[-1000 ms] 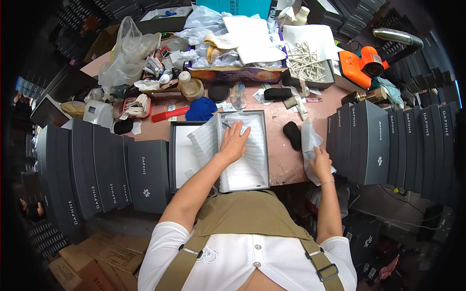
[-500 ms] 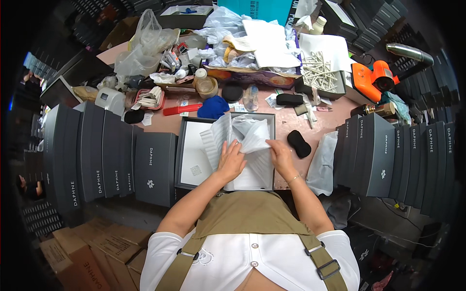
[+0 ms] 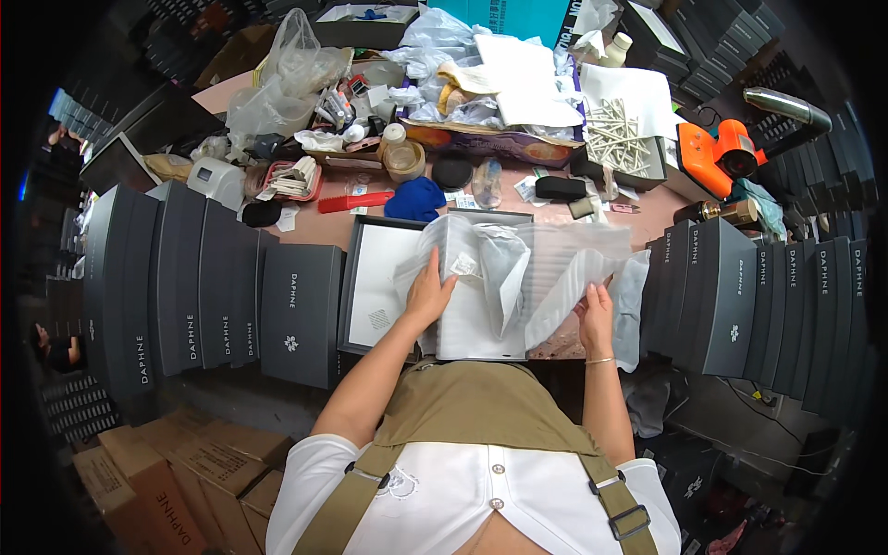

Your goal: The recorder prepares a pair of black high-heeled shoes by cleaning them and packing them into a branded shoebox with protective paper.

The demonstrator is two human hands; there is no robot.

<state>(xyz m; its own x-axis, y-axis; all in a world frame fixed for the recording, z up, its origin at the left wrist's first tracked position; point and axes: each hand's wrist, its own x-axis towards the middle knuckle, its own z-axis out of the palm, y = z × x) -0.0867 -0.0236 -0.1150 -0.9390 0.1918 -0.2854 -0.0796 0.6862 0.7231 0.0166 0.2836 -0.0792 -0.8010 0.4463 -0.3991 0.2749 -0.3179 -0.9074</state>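
In front of me lies an open dark grey shoebox (image 3: 347, 310) with a white inside. Thin white translucent wrapping sheets (image 3: 578, 242) spread across its right half and over the table on the right. My left hand (image 3: 428, 294) rests on the left part of the wrapping, thumb and fingers apart. Between thumb and fingers of my right hand (image 3: 596, 319) is the raised edge of a wrapping sheet, beyond the box's right side. A folded flap of white paper (image 3: 502, 277) stands up in the middle. A small white packet (image 3: 465, 266) shows near my left fingertips.
Dark grey shoeboxes stand upright in rows at left (image 3: 208, 287) and right (image 3: 721, 287). Behind the box lie a blue cloth (image 3: 414, 200), a red comb (image 3: 356, 202) and a black brush-like block (image 3: 561, 189). An orange device (image 3: 708, 155) stands far right.
My right hand has moved right, drawing the wrapping sheet out past the box. The sheet now covers the spot where a black rounded pad lay. My left hand has shifted slightly left.
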